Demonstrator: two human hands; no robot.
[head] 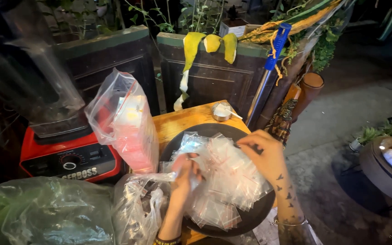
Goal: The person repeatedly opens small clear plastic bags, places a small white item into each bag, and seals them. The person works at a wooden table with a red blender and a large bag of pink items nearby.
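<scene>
Both hands work a heap of small clear bags (223, 181) on a dark round tray (255, 215): left hand (184, 174) pinching one bag, right hand (262, 152) with fingertips closed on another. Slippery bags could slide off the tray's near rim. Blender (64, 149) and big bag (123, 122) crowd the left; the right side drops off the table (182, 120) edge

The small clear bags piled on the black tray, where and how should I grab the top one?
Pinch a loose corner of the top small clear bag from above, near where the right hand already works. The bags lie flat and overlapping on the black tray, so only raised edges offer grip.
</scene>
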